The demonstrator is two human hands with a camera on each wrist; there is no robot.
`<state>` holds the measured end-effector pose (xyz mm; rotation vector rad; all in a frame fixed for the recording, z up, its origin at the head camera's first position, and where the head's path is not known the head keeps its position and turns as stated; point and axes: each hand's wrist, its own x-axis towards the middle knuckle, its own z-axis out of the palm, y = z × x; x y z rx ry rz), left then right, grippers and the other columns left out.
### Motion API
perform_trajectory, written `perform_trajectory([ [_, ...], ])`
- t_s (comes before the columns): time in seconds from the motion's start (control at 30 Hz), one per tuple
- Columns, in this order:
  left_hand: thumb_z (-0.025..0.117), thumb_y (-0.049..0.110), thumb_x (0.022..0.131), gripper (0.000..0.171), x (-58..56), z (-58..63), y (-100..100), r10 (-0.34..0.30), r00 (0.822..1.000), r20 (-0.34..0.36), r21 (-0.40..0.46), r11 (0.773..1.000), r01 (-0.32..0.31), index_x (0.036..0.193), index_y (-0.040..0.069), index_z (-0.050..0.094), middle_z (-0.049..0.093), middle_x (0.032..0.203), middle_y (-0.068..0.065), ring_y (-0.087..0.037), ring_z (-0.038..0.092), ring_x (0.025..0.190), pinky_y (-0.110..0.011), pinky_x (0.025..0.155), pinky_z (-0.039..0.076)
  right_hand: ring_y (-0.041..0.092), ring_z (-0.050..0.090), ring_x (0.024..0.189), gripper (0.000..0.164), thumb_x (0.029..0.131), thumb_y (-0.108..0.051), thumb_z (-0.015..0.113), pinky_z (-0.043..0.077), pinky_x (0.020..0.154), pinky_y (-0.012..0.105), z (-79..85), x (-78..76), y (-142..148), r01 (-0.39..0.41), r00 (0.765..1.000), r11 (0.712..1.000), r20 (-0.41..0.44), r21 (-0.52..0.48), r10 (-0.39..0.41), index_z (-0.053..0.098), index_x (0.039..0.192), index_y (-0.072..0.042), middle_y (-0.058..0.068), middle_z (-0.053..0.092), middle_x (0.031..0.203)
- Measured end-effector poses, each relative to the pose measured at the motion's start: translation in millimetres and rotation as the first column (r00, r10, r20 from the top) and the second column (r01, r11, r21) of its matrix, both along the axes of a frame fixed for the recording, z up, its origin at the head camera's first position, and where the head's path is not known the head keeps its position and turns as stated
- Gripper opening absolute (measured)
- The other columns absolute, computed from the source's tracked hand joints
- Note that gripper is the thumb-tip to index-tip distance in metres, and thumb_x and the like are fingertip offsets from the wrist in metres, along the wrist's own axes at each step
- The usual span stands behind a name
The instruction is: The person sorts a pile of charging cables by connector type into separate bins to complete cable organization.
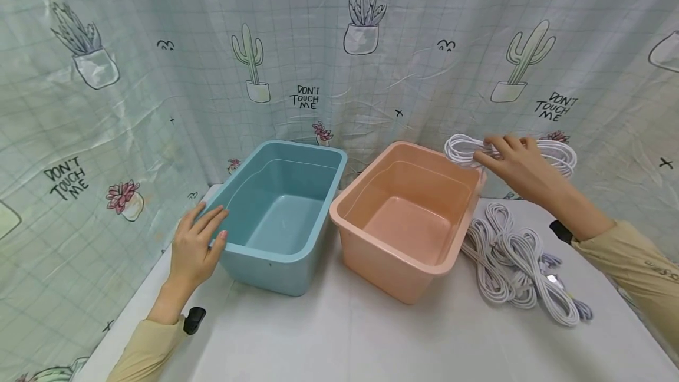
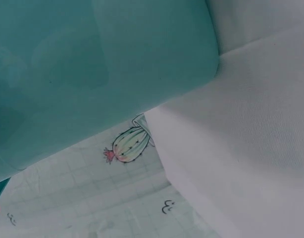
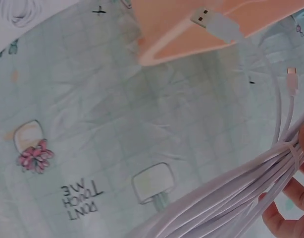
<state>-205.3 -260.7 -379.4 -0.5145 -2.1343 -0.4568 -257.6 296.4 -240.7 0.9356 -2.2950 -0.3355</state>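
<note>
In the head view my right hand [image 1: 517,167] grips a coiled white USB cable [image 1: 557,155] by its tied middle, above the back right corner of the orange bin [image 1: 408,217]. The right wrist view shows the cable's USB plug [image 3: 214,24] and a smaller plug [image 3: 291,82] hanging loose from the bundle. My left hand [image 1: 193,249] rests on the near left rim of the blue bin [image 1: 286,255], fingers extended over the edge. Only a fingertip of it shows in the left wrist view, beside the bin's outer wall [image 2: 107,59].
Several more coiled cables [image 1: 530,270] lie in a heap on the white table [image 1: 392,341], right of the orange bin. The two bins stand side by side, both with bare floors. A patterned curtain [image 1: 339,75] hangs behind and beside the table.
</note>
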Motion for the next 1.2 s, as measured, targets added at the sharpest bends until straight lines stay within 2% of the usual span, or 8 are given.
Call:
perform_trajectory([
  [0.13,0.033,0.04,0.094,0.05,1.4,1.1,-1,-0.023,0.999,0.038,-0.016,1.0,0.024,0.113,0.003,0.06,0.059,0.114,-0.021,-0.036,0.038,0.125,-0.055,0.105,0.021,0.039,0.047,0.093,0.047,0.068,0.021,0.057,0.037,0.071,0.054,11.4,-3.5,-15,-0.046,0.999,0.999,-0.021,0.005,0.046,0.043,0.099,-0.012,0.021,0.047,0.111],
  [0.23,0.033,0.041,0.094,0.05,3.3,1.4,-1,-0.029,0.998,0.049,-0.026,0.999,0.03,0.116,0.005,0.059,0.058,0.116,-0.02,-0.037,0.038,0.124,-0.055,0.106,0.019,0.038,0.047,0.094,0.044,0.07,0.019,0.057,0.039,0.069,0.053,18.6,-5.2,-30,-0.078,0.996,0.997,-0.03,0.01,0.078,0.043,0.099,-0.012,0.02,0.047,0.112],
  [0.37,0.031,0.042,0.094,0.051,4.5,0.4,1,-0.039,0.999,0.009,-0.025,0.999,0.039,0.116,0.006,0.06,0.059,0.116,-0.02,-0.04,0.043,0.118,-0.052,0.105,0.023,0.035,0.047,0.091,0.036,0.074,0.012,0.057,0.041,0.066,0.051,23.0,-7.5,-51,-0.13,0.99,0.991,-0.048,0.039,0.132,0.043,0.098,-0.012,0.018,0.048,0.111],
  [0.47,0.03,0.043,0.094,0.052,3.8,-1.0,3,-0.042,0.999,-0.03,-0.008,0.999,0.042,0.117,0.007,0.059,0.06,0.114,-0.018,-0.04,0.045,0.115,-0.051,0.102,0.027,0.034,0.047,0.088,0.031,0.077,0.008,0.055,0.041,0.064,0.049,23.2,-11.3,-67,-0.198,0.977,0.979,-0.072,0.048,0.201,0.044,0.098,-0.012,0.017,0.049,0.108],
  [0.63,0.028,0.049,0.092,0.058,2.6,-2.6,4,-0.019,0.998,-0.056,-0.012,1.0,0.018,0.12,0.008,0.057,0.06,0.115,-0.016,-0.039,0.046,0.113,-0.052,0.097,0.03,0.031,0.048,0.087,0.034,0.077,0.009,0.056,0.039,0.065,0.046,25.2,-15.7,-94,-0.282,0.956,0.957,-0.06,0.064,0.286,0.046,0.101,-0.013,0.015,0.049,0.109],
  [1.0,0.029,0.054,0.09,0.061,3.0,-3.4,2,-0.023,0.998,-0.066,-0.019,1.0,0.022,0.121,0.008,0.056,0.06,0.116,-0.014,-0.039,0.044,0.117,-0.05,0.1,0.029,0.025,0.048,0.089,0.026,0.081,0.009,0.05,0.038,0.075,0.043,24.3,-21.5,-159,-0.349,0.936,0.927,-0.001,0.139,0.353,0.042,0.094,-0.013,0.011,0.049,0.114],
  [1.2,0.029,0.053,0.09,0.062,4.3,-3.1,3,-0.024,0.997,-0.069,-0.016,1.0,0.023,0.121,0.007,0.056,0.06,0.114,-0.015,-0.04,0.044,0.116,-0.05,0.102,0.028,0.022,0.05,0.091,0.03,0.082,0.005,0.053,0.04,0.075,0.04,20.2,-23.4,-189,-0.36,0.93,0.914,0.0,0.186,0.367,0.044,0.104,-0.015,0.006,0.05,0.115],
])
